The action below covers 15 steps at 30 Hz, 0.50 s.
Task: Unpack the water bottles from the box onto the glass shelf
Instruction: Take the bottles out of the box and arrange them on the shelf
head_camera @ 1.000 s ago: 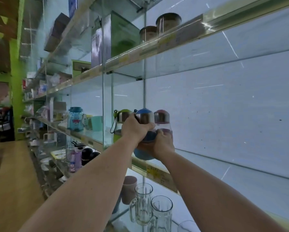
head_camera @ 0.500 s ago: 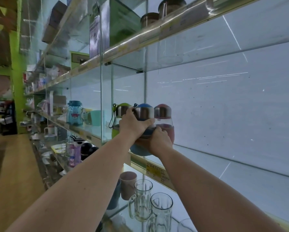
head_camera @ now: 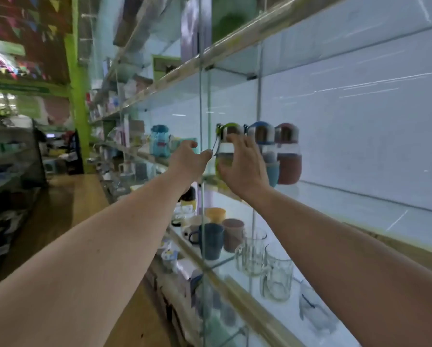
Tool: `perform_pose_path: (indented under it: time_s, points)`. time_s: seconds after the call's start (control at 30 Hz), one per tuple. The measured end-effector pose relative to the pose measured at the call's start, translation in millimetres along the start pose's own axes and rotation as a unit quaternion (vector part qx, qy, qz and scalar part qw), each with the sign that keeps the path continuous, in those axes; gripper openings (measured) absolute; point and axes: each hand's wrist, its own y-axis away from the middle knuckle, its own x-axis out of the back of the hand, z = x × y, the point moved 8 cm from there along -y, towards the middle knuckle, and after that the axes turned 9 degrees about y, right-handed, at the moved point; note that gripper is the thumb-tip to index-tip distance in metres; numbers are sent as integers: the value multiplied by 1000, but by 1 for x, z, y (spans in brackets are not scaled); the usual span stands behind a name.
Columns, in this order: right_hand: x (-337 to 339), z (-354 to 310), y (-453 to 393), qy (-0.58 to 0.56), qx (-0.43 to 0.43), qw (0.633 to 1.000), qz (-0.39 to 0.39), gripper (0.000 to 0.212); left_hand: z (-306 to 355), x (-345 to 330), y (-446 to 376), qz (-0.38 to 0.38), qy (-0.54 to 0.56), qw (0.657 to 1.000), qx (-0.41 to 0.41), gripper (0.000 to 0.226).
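Standing upright beside the blue bottle (head_camera: 265, 151), the green bottle (head_camera: 225, 151) sits behind a glass divider (head_camera: 203, 101); my left hand (head_camera: 188, 162) and right hand (head_camera: 242, 169) hover open-fingered.

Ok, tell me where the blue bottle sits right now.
In the head view the blue bottle stands on the glass shelf, in the middle of a row of three, between the green bottle and the red bottle, partly behind the right hand.

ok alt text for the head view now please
Both bare hands, the left hand and right hand, reach open-fingered toward three round-bodied water bottles standing in a row on the glass shelf: green-capped bottle, blue-capped bottle, red-capped bottle.
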Motion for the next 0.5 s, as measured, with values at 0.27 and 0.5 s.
perform_pose_path:
  time_s: [0.27, 0.5]
  points:
    - [-177, 1, 113, -58, -126, 935, -325, 61, -143, 41, 55, -20, -50, 984, 171, 45]
    - [-309, 23, 288, -30, -181, 840, -510, 50, -338, 27, 169, -34, -47, 922, 383, 40]
